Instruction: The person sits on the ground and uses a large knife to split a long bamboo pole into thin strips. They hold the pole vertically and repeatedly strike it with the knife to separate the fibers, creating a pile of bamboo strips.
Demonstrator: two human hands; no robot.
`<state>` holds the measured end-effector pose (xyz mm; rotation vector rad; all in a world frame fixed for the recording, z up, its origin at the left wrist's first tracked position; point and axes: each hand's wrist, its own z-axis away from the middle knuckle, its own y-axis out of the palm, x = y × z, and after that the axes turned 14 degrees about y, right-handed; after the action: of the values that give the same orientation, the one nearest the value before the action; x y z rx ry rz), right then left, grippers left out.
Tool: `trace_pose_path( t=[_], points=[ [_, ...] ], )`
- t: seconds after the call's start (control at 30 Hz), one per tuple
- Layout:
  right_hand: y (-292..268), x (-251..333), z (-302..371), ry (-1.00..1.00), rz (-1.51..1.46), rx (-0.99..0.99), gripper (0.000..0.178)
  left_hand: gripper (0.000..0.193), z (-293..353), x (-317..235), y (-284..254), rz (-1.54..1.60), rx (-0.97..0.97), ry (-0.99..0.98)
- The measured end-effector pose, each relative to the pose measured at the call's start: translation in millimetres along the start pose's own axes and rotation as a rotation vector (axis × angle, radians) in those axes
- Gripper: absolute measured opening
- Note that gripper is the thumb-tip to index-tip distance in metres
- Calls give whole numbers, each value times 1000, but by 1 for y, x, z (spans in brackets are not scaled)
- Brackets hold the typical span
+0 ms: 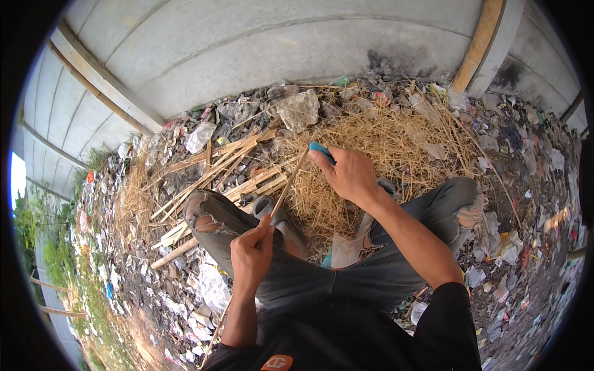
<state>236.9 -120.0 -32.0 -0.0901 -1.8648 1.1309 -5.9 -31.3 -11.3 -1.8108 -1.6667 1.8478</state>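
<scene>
Gripping the stick (290, 185), left fingers (254, 234) curl tight; right fingers (322, 164) wrap a teal handle (322, 150). Light strokes, angled outward, probably work best.

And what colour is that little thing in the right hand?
The little thing in the right hand is teal blue, seen best in the head view.
</scene>
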Motion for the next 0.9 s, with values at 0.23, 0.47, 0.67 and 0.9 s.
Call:
trace_pose_path(
  t=[0.23,0.47,0.67,0.9],
  points=[
    [20,17,34,-203,38,89,67,28,-10,-5,1,-12,-22,78],
    [-3,-3,2,-83,47,-38,63,29,-8,-9,0,-47,-39,154],
    [12,12,21,-152,101,93,64,30,-3,5,0,-72,-53,168],
    [-34,-26,-29,103,-2,-60,64,29,6,7,-11,-26,-56,155]
  ],
)
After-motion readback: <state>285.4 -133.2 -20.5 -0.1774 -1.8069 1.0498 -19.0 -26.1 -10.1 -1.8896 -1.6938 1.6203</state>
